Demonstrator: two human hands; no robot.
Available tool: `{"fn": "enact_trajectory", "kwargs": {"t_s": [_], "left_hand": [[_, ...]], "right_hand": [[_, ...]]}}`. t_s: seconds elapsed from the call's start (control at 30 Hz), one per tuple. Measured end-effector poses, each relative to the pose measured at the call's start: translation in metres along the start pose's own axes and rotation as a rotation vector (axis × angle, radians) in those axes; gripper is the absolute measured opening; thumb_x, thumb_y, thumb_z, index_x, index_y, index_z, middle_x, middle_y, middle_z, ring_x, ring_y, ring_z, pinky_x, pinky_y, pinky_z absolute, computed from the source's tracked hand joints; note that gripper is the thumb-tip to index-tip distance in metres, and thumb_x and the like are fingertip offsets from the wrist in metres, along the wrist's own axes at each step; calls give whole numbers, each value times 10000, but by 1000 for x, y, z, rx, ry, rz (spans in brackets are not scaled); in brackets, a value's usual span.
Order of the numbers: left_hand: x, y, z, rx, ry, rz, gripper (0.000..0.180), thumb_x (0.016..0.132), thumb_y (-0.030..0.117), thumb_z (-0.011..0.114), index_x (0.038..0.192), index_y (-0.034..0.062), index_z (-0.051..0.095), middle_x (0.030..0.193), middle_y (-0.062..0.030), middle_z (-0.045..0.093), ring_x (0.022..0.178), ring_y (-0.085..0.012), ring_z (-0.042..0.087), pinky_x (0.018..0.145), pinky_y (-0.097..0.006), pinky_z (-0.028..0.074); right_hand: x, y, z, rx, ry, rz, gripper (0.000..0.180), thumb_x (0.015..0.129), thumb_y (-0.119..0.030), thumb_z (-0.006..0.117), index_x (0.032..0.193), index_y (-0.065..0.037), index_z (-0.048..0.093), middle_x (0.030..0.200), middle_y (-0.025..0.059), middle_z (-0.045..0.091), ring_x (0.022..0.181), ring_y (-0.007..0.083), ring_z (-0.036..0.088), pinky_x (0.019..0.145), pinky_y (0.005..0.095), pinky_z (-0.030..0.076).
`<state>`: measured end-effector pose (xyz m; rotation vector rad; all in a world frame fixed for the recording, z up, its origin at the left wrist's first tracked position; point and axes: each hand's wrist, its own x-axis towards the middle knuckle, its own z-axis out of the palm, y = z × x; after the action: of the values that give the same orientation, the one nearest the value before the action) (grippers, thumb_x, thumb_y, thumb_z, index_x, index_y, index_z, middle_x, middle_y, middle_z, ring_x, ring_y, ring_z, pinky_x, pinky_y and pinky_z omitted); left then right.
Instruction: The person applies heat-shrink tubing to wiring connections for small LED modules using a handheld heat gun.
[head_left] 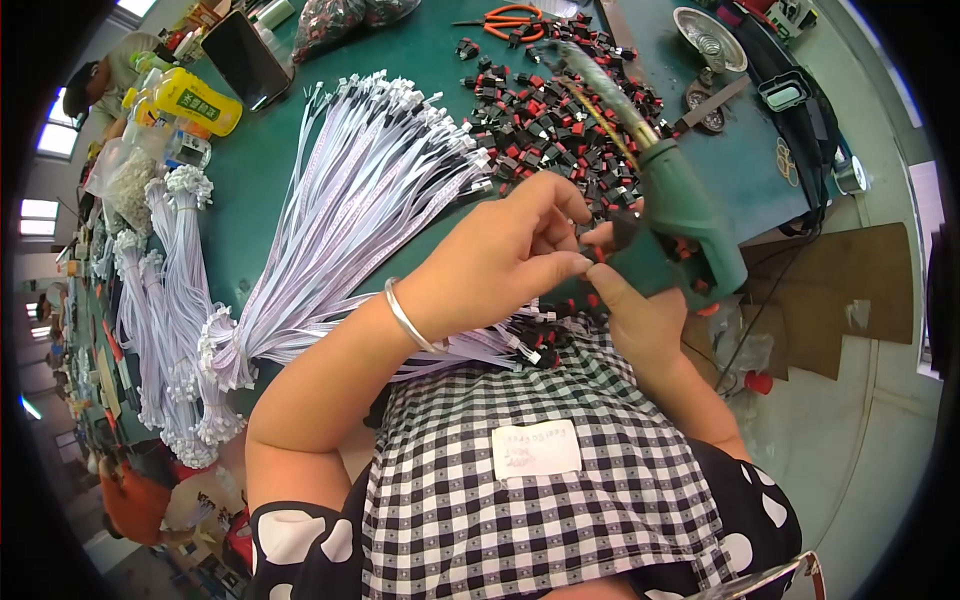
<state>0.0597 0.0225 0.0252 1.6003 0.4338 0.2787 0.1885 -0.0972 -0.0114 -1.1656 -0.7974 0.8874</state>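
Note:
My left hand, a bangle at its wrist, has its thumb and fingers pinched together in front of the apron. Against its thumb tip press the closed fingers of my right hand. A small dark and red piece shows between the hands; its kind and which hand grips it are hard to see. Just beyond my right hand is a green pistol-shaped tool with a metal barrel pointing far left. Beyond my fingers lies a heap of small black-and-red parts. A fanned bundle of white cables with small plugs passes beyond my left forearm.
More white cable bundles hang along the table's left side. Yellow bottle, phone, orange-handled pliers and a metal dish lie around the green table. Cardboard lies at right. Other people sit at left.

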Motion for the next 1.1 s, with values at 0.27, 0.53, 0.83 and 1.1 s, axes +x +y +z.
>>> {"fn": "enact_trajectory", "kwargs": {"t_s": [0.27, 0.53, 0.83, 1.1], "left_hand": [[-29, -15, -23, 640, -95, -13, 236, 734, 57, 636, 953, 43, 549, 823, -63, 549, 776, -176, 544, 689, -285, 449], [-37, -16, -25, 943, -231, 79, 161, 692, 116, 645, 836, 60, 598, 783, -86, 541, 799, -271, 529, 705, -356, 440], [-40, -15, -25, 845, -26, 18, 103, 697, 52, 607, 781, 49, 548, 761, -97, 533, 786, -270, 537, 690, -352, 445], [-38, -29, -22, 1015, -117, 75, 159, 687, 43, 612, 831, 50, 547, 764, -90, 531, 786, -290, 534, 692, -367, 442]], "right_hand": [[6, -3, -2, 87, 11, 32, 285, 775, 11, 573, 1050, -13, 500, 946, 46, 534, 836, 106, 521, 761, 261, 437], [4, 3, -12, 103, -8, 49, 420, 780, 6, 536, 1167, -19, 376, 960, 70, 520, 827, 146, 534, 737, 308, 474], [1, 9, -17, -68, -50, 122, 610, 713, 43, 548, 1271, -22, 312, 947, 112, 515, 845, 174, 526, 750, 326, 452], [4, 8, -13, -78, -86, 86, 603, 717, 46, 541, 1273, -23, 316, 947, 108, 516, 852, 171, 515, 751, 312, 441]]}}
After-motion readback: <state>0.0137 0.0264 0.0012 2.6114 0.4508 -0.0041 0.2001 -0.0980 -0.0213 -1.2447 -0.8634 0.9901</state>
